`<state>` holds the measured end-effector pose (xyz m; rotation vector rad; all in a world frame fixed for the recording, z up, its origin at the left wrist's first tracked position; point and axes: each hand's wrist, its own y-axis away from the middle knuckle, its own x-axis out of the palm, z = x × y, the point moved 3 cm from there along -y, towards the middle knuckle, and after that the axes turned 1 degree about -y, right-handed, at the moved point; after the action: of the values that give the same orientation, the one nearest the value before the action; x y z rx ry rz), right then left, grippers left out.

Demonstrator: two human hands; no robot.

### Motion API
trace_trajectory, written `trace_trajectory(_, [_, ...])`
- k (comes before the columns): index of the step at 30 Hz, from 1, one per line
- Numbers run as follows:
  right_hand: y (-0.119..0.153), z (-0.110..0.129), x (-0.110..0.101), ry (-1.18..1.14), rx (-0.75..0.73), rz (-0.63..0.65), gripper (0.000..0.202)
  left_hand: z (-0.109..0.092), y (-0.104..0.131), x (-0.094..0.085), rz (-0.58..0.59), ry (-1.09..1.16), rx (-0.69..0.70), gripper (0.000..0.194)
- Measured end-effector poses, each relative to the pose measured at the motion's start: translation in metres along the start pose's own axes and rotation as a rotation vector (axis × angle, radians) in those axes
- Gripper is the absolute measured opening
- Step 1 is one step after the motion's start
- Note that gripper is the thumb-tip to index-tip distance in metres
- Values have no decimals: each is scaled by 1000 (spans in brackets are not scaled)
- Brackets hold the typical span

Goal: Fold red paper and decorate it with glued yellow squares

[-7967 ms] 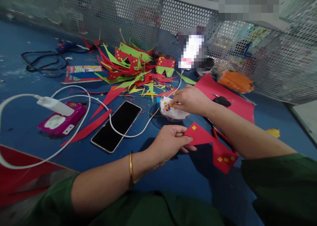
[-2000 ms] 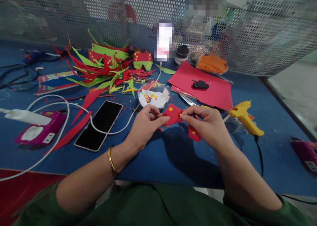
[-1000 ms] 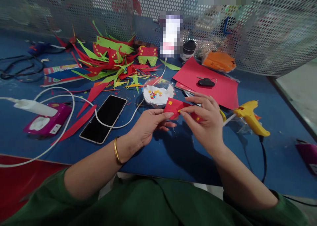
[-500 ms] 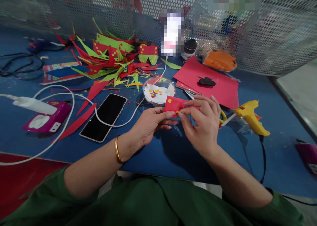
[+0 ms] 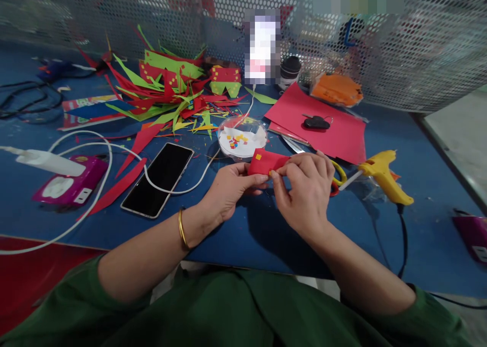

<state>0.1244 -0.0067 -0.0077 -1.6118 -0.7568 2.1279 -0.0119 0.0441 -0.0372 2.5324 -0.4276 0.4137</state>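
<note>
My left hand [image 5: 230,187] grips a small red paper piece [image 5: 266,160] by its left end, the thumb lying along the lower edge. A yellow paper square [image 5: 258,157] is stuck near the paper's upper left corner. At the lower edge, the thumb and index finger of my right hand [image 5: 304,189] pinch a second, tiny yellow square [image 5: 271,173] against the red paper. The right hand covers the paper's right end. Just behind the paper stands a clear bowl [image 5: 224,151] with small coloured paper bits on white paper.
Scissors [image 5: 338,173] and a yellow glue gun [image 5: 382,174] lie to the right. Red sheets [image 5: 331,139] carry a car key [image 5: 316,122]. On the left are a phone [image 5: 158,179], a white cable [image 5: 198,187], a purple power strip [image 5: 72,179] and red-green paper scraps [image 5: 160,91].
My right hand has shifted slightly left and its outer fingers have curled in, covering the paper's right end and uncovering more of the scissor handles. The view has drifted slightly.
</note>
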Motion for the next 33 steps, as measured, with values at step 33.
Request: trace_trajectory(33, [-5, -15, 0, -347, 140, 67, 8, -3, 1, 0, -30, -10, 61, 31])
